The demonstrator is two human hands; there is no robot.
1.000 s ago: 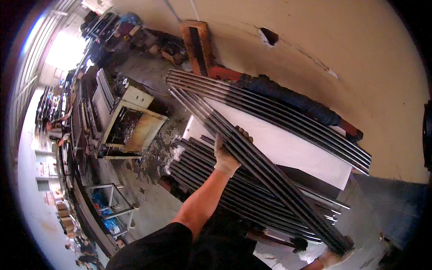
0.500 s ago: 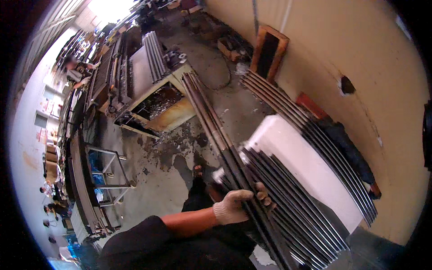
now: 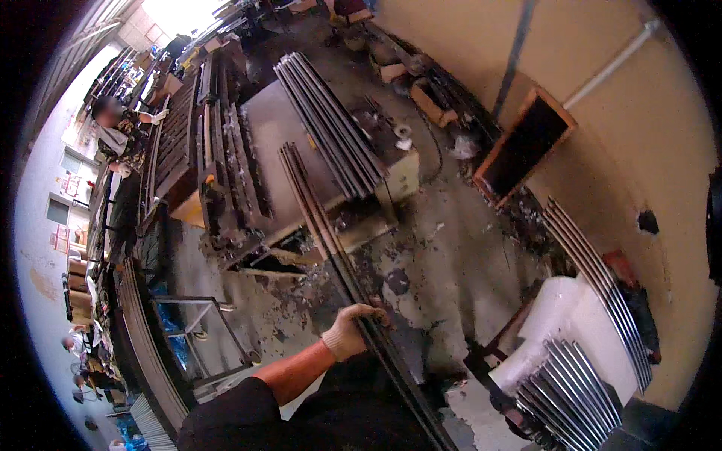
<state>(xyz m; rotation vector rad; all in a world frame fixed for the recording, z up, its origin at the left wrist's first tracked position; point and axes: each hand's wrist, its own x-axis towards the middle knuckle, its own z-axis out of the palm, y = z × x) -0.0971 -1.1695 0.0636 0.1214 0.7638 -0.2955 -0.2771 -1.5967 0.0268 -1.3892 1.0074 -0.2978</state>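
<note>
My left hand, in a pale knit glove, is closed round a small bundle of long metal rods. The bundle slants across in front of me, brownish at its far end and dark nearer my body. Its near end runs out of the lower edge of the picture. My right hand is not in view. Beyond the bundle, several dark metal rods lie side by side on a metal-topped workbench.
At the right, shiny rods and a leaning row of rods rest on white padding. A framed dark panel leans by the wall. A metal frame stand is at left. Farther off, a person stands by long racks.
My view has turned rightward toward the workbench. The held bundle has moved away from the padded rod stack, which now lies farther right. My left hand keeps its hold.
</note>
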